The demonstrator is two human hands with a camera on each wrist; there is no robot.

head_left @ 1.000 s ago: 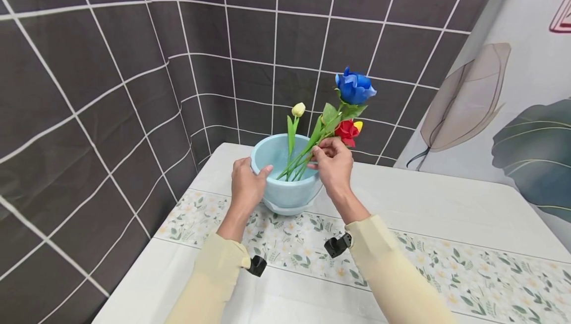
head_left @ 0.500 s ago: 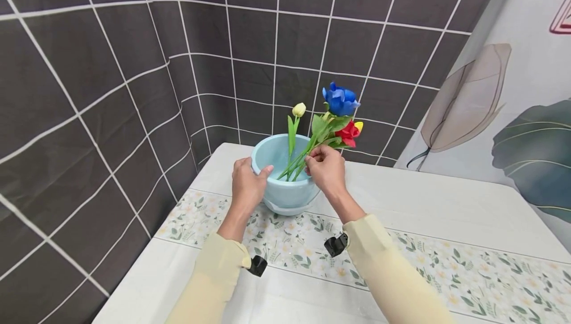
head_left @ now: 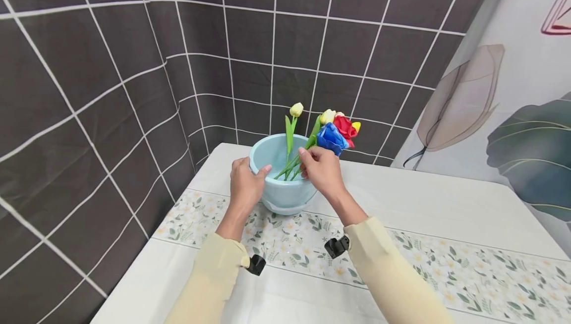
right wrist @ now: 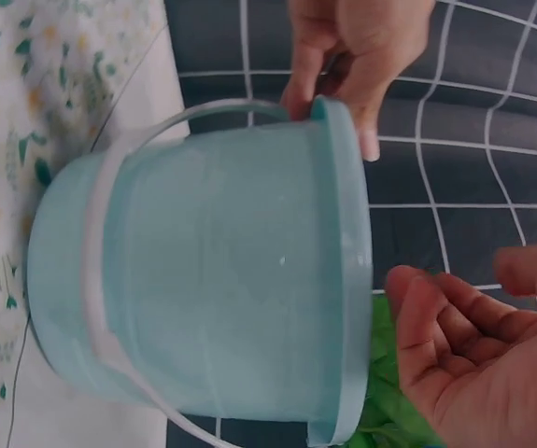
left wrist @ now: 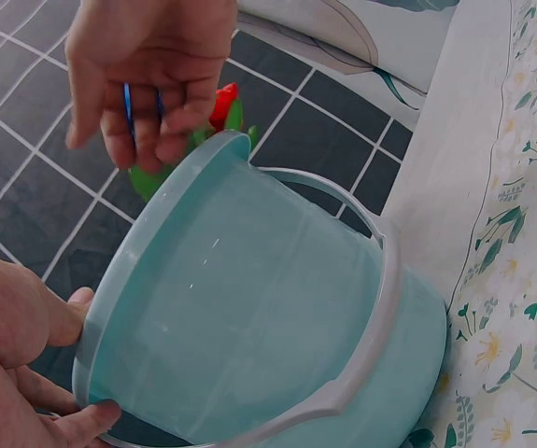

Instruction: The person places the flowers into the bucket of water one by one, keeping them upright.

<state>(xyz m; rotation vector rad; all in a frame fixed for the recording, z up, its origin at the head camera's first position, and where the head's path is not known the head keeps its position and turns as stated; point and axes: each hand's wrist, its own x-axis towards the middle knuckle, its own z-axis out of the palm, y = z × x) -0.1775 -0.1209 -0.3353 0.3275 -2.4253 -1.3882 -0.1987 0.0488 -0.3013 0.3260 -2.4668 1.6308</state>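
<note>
A light blue bucket [head_left: 285,196] stands upright on the table, several flower stems inside it. My left hand [head_left: 247,184] grips its left rim, thumb over the inner side. Close over the right rim is my right hand [head_left: 325,171], its fingers loosely bent and its thumb apart from them in the right wrist view. Just behind that hand, a blue flower [head_left: 331,138] leans to the right beside a red flower [head_left: 345,129] and a pale yellow tulip [head_left: 327,116]. Another pale yellow tulip [head_left: 296,110] rises from the bucket's middle. My right hand partly hides the stems.
The bucket's pale handle [left wrist: 391,271] hangs down its near side. A white table [head_left: 428,190] with a flower-patterned band lies underneath. Dark tiled-pattern sheeting [head_left: 250,31] rises close behind and at the left; a leaf-print wall [head_left: 526,81] is at the right.
The blue flower has come down from above the red one to a low lean behind my right hand, which has shifted slightly left and let it go. My left hand stays on the rim.
</note>
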